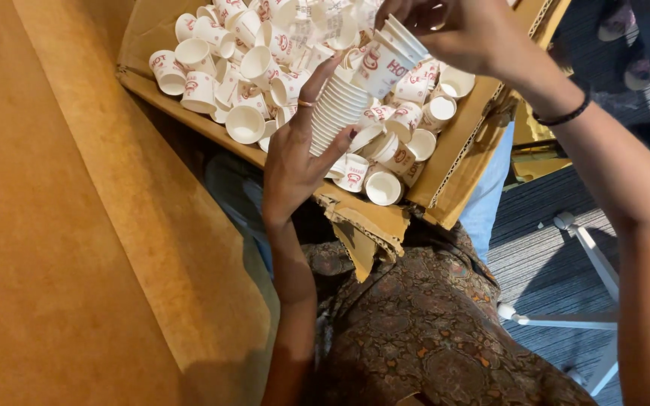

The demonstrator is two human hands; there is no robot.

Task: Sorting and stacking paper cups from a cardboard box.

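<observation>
My left hand (299,150) grips a long nested stack of white paper cups (338,109), tilted over a cardboard box (457,162). At the stack's upper end my right hand (464,34) holds several cups (389,56) with red print, touching the stack's top. The box is full of several loose white cups (223,68) with red markings, lying at all angles. A dark band sits on my right wrist, a ring on a left finger.
A large brown surface (62,225) fills the left side. The box rests on my lap, its torn flap (366,225) hanging down. White chair legs (588,256) stand on grey carpet at the right.
</observation>
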